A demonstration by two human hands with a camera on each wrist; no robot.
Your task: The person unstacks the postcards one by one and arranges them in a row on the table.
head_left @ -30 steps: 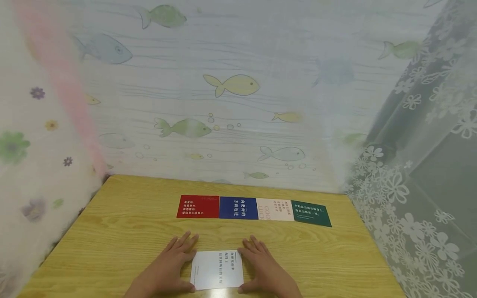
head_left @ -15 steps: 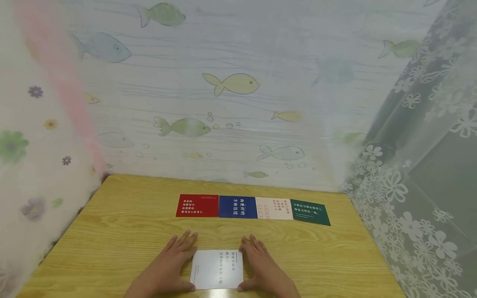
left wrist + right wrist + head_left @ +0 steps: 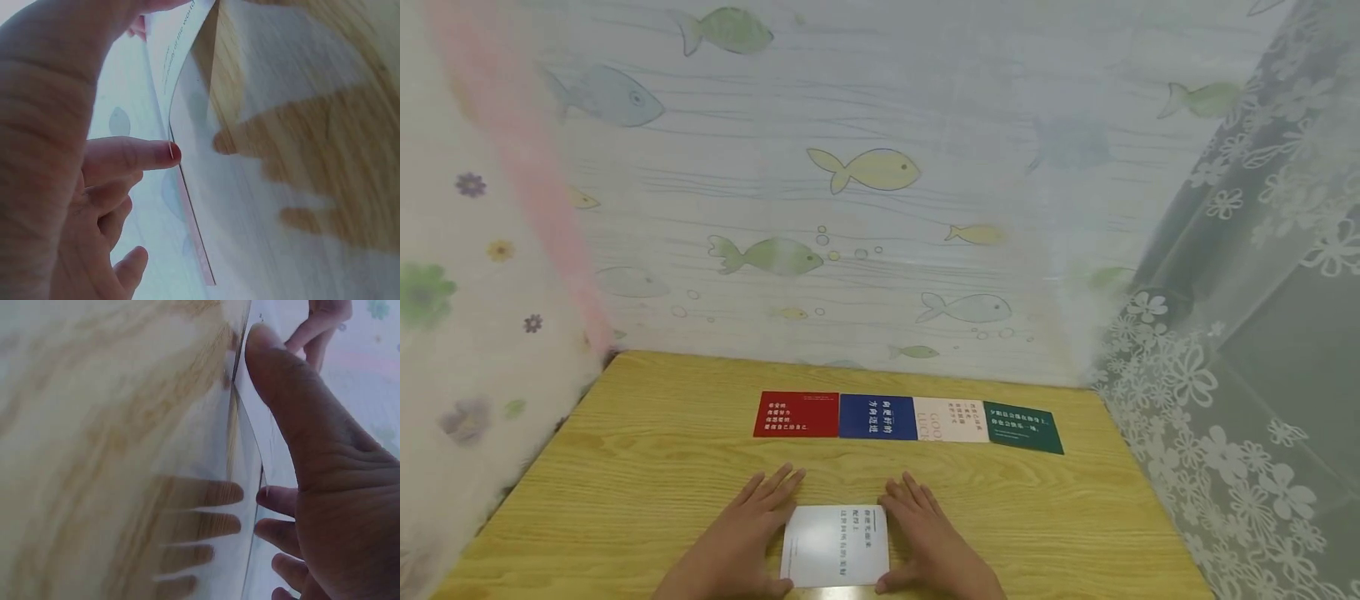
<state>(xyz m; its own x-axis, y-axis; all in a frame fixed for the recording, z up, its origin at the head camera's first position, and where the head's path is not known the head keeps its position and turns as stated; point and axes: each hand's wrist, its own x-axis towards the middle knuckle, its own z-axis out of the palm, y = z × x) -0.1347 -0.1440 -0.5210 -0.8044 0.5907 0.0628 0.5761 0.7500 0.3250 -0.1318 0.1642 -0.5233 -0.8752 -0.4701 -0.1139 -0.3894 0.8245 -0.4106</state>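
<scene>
A white card (image 3: 831,546) with printed characters lies low in the head view, near the table's front. My left hand (image 3: 741,533) grips its left edge between thumb and index finger, one at each corner. On the opposite edge my right hand (image 3: 936,537) holds the two right corners the same way. Both wrist views show the card (image 3: 179,56) bowed, with a gap under part of it. The left index finger (image 3: 134,154) touches its edge, and so does the right thumb (image 3: 284,381). The other fingers are spread, free of the card.
Farther back on the wooden table (image 3: 662,450), a row holds a red card (image 3: 796,415), a blue card (image 3: 877,417), a pale pink card (image 3: 952,420) and a tilted green card (image 3: 1024,427). Behind hangs a fish-patterned curtain (image 3: 865,275); lace (image 3: 1210,450) drapes at the right.
The white card and left thumb have shifted very slightly toward me, and the left fingertips slightly right. The right hand and the row of cards look nearly unchanged.
</scene>
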